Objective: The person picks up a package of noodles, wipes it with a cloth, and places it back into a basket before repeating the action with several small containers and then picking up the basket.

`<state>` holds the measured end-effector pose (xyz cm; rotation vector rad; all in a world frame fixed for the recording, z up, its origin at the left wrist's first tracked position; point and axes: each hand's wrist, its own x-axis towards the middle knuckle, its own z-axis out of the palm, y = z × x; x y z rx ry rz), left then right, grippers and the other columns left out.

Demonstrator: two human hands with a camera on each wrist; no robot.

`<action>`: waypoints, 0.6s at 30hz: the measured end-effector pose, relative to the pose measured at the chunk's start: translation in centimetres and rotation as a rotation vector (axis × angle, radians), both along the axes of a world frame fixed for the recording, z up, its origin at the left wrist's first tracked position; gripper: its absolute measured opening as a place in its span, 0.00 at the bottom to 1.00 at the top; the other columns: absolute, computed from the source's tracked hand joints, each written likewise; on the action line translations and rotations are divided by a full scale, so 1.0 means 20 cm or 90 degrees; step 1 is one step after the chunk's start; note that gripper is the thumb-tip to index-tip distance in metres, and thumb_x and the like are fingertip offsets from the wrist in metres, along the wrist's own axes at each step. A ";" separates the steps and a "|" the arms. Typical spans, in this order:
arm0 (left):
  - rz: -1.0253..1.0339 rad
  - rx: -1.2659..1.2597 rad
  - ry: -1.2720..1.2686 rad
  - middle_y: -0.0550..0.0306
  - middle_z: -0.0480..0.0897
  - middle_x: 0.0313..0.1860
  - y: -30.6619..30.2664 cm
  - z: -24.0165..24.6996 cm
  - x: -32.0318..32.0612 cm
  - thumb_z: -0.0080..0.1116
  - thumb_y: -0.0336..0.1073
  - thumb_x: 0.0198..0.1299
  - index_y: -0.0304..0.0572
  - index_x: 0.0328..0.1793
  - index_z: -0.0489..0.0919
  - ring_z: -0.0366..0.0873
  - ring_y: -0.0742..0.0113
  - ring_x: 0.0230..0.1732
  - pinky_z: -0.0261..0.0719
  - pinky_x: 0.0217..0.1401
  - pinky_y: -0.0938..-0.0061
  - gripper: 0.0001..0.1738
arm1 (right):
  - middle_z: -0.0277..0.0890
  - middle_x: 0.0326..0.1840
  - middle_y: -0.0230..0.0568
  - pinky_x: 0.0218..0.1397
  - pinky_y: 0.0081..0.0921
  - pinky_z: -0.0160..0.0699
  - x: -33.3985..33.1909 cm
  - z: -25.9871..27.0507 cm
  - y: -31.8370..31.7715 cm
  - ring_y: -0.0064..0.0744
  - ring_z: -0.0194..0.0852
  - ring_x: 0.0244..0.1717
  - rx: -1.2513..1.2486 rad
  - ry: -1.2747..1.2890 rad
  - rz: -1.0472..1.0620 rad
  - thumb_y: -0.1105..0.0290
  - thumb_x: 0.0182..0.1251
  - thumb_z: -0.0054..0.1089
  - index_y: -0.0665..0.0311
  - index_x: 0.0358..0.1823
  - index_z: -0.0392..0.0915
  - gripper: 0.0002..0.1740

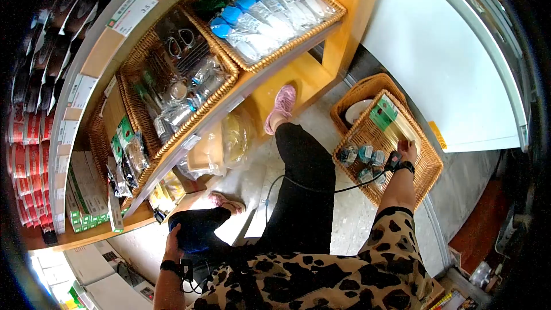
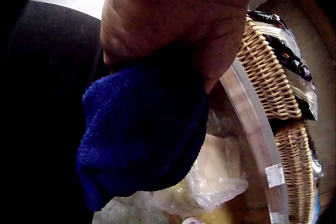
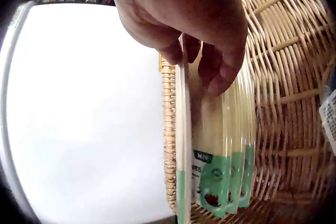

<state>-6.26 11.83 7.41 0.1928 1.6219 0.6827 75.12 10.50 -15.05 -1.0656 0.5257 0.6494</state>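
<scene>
My left hand [image 1: 173, 241] grips a bunched dark blue cloth [image 2: 142, 134] beside my leg; the folds hide most of its fingers. My right hand [image 1: 407, 150] reaches into a wicker basket [image 3: 291, 98] on the right. Between its thumb and fingers it pinches the outermost flat, clear packet of pale sticks [image 3: 181, 124], its fingers dipping between that one and the others. Several more packets [image 3: 220, 171] with green labels stand on edge beside it. Small teal packs [image 1: 365, 154] lie at the basket's other side.
A second wicker basket [image 1: 338, 106] with a white round item sits partly underneath. White panel [image 1: 442, 57] rises behind. On the left, a shelf holds baskets of blue-topped packs [image 1: 270, 17] and mixed bagged goods [image 1: 178, 92]. A cable [image 1: 321, 190] runs to the right wrist.
</scene>
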 end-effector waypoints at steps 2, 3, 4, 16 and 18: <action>0.015 0.009 0.007 0.48 0.81 0.47 -0.01 -0.02 -0.02 0.54 0.45 0.58 0.36 0.54 0.74 0.80 0.53 0.44 0.78 0.52 0.60 0.23 | 0.74 0.37 0.48 0.48 0.38 0.83 0.03 -0.02 0.02 0.42 0.77 0.36 0.044 -0.043 -0.025 0.65 0.71 0.43 0.75 0.38 0.70 0.16; 0.022 0.014 0.009 0.49 0.81 0.46 -0.01 -0.03 -0.03 0.53 0.44 0.58 0.36 0.53 0.74 0.80 0.53 0.44 0.78 0.51 0.60 0.22 | 0.73 0.42 0.54 0.51 0.41 0.81 0.03 -0.03 0.03 0.45 0.75 0.43 0.092 -0.047 -0.096 0.69 0.71 0.40 0.79 0.42 0.69 0.15; 0.023 0.016 -0.004 0.49 0.81 0.45 0.00 -0.05 -0.04 0.53 0.43 0.58 0.36 0.53 0.75 0.80 0.54 0.43 0.78 0.50 0.61 0.21 | 0.72 0.46 0.53 0.55 0.43 0.78 0.08 -0.09 0.01 0.47 0.71 0.49 0.112 -0.083 -0.060 0.71 0.70 0.40 0.78 0.43 0.69 0.14; -0.101 0.249 -0.065 0.54 0.80 0.41 0.22 0.35 0.30 0.50 0.31 0.60 0.36 0.57 0.71 0.79 0.62 0.37 0.79 0.45 0.70 0.18 | 0.73 0.54 0.45 0.58 0.39 0.72 -0.35 0.91 0.23 0.40 0.71 0.54 0.354 -0.198 0.147 0.59 0.72 0.41 0.69 0.56 0.68 0.22; -0.110 0.277 -0.110 0.54 0.80 0.42 0.27 0.43 0.35 0.50 0.32 0.62 0.36 0.57 0.70 0.79 0.63 0.39 0.79 0.45 0.70 0.18 | 0.69 0.59 0.45 0.62 0.37 0.67 -0.71 1.18 0.35 0.39 0.69 0.57 0.310 -0.218 0.224 0.58 0.71 0.43 0.68 0.60 0.64 0.23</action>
